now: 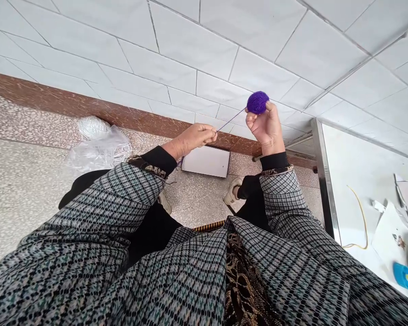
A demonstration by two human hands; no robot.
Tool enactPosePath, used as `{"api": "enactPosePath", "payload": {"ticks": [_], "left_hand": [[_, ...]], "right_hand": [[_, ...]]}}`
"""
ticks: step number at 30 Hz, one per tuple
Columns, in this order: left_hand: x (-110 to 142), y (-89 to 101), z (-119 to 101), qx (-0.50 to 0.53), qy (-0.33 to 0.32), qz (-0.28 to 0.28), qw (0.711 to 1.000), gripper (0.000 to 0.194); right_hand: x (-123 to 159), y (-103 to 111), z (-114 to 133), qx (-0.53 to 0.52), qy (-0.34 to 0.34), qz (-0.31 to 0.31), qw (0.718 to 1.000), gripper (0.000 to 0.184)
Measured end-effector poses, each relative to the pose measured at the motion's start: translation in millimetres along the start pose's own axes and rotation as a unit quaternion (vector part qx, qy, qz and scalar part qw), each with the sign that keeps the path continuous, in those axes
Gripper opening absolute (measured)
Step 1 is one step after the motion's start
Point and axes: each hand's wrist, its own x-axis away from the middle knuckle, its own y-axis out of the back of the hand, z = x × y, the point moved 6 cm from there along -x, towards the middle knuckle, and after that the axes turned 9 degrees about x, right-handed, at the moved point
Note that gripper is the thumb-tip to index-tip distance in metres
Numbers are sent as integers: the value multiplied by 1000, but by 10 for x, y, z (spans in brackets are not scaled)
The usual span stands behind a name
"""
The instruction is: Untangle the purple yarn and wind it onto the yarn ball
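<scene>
Over a terrazzo floor (199, 208), the right hand (265, 129) grips purple yarn (257, 102); left hand (197, 139) pinches its strand (231, 121).

Shot bright and evenly lit; diffuse light, source unclear; faint glare across white wall tiles (190, 59); only soft shading on sleeves (122, 199); straight lines bowed toward frame edges by wide-angle distortion; stayed fairly sharp throughout, slightly soft from compression.

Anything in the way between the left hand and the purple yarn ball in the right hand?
Nothing visible stands between them. The left hand pinches a purple yarn strand that crosses the open gap to the yarn ball, held in the right hand.
</scene>
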Motion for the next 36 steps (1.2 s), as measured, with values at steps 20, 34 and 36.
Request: {"api": "enactPosePath", "payload": {"ticks": [20,34,36], "left_hand": [[19,191,-56,42,0,87,995,31],[141,-92,-58,-68,8,252,965,27],[127,-23,-115,-82,-2,205,975,22]], "right_hand": [[411,-444,-73,19,60,380,923,82],[103,-530,-367,277,14,97,956,50],[191,-741,-527,331,2,234,914,45]]}}
